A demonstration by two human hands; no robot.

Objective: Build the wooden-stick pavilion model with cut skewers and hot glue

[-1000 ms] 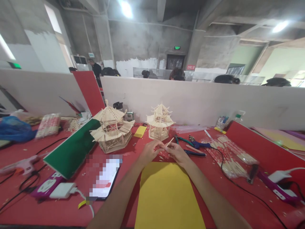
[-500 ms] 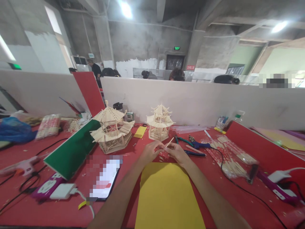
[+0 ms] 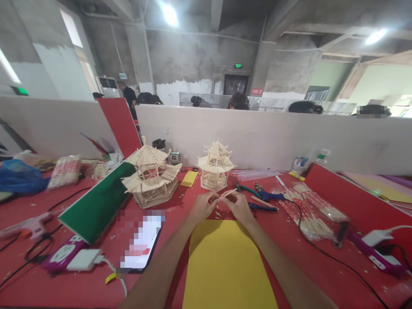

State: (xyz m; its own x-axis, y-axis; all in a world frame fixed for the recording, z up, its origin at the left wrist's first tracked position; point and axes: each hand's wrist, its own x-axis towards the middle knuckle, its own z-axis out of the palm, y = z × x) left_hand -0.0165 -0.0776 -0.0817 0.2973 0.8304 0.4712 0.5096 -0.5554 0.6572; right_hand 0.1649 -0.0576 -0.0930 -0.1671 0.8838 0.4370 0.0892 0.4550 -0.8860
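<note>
Thin pale wooden sticks [image 3: 229,193] are pinched in the fingers of my right hand [image 3: 239,207], which is closed. My left hand [image 3: 202,207] meets it fingertip to fingertip, closed at the near end of the sticks; whatever lies between its fingertips is too small to make out. Both hands are above the far edge of a yellow sheet [image 3: 228,262]. Just beyond them stands a small stick pagoda [image 3: 216,167]. A larger stick pavilion [image 3: 152,176] stands to the left.
Pliers [image 3: 262,207] and a blue glue gun [image 3: 268,196] lie right of my hands, near bagged sticks [image 3: 309,214]. A phone [image 3: 143,242] and green board [image 3: 99,204] are on the left. A white partition [image 3: 257,137] crosses behind.
The stick in my right hand has tilted down from steep to nearly flat. My fingers have shifted slightly around it. The pagodas and tools have not moved.
</note>
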